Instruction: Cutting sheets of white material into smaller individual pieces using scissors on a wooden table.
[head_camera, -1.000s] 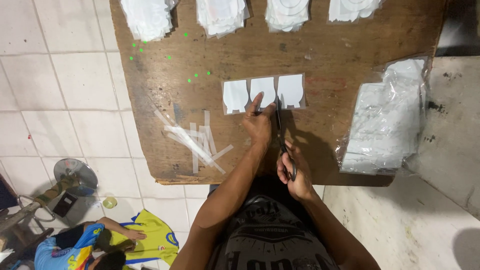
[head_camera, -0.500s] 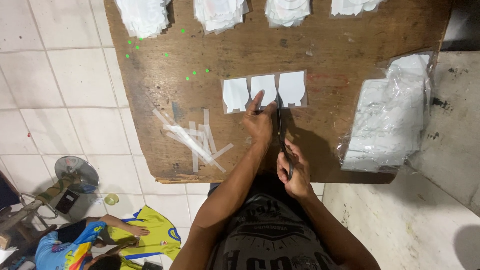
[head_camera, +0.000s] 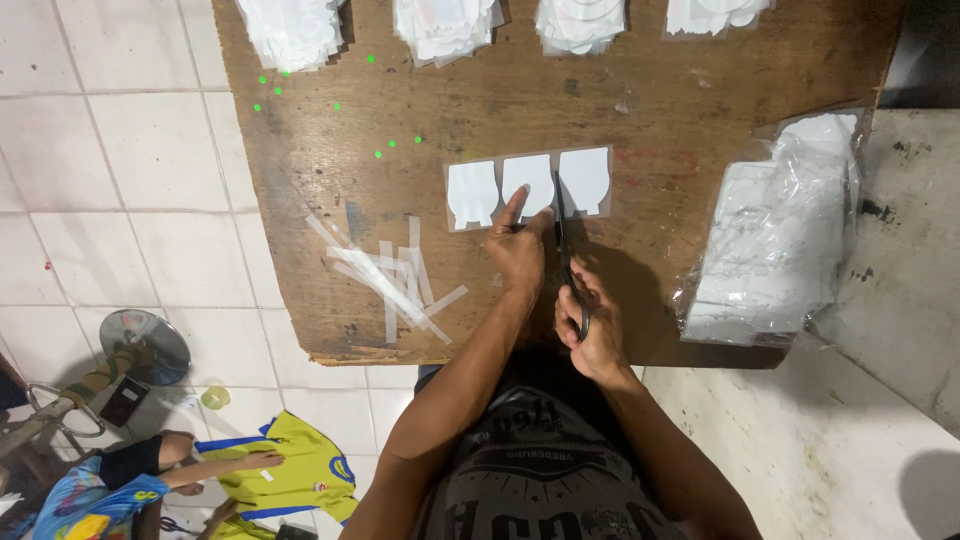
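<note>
We see a strip of clear film carrying three white shield-shaped cut-outs (head_camera: 528, 187) lying flat on the worn brown wooden tabletop (head_camera: 650, 90), just in front of the person. The left hand (head_camera: 520, 250) presses down on the middle cut-out with its fingers spread narrow, which we judge pins the strip so it cannot slide. The right hand (head_camera: 590, 325) has its fingers wrapped through the handles of a pair of dark scissors (head_camera: 565, 250), whose blades point away from the body and run up between the middle and the right cut-out, placed there, it seems, to part one from the next. To the left lies a loose heap of thin clear offcut strips (head_camera: 390, 275), roughly eight, pushed aside from the work. Along the far edge sit four stacks of white cut-outs (head_camera: 445, 25), kept apart in a row. One crumpled clear plastic bag of white sheets (head_camera: 780, 240) rests at the right edge, near the cutting hand.
</note>
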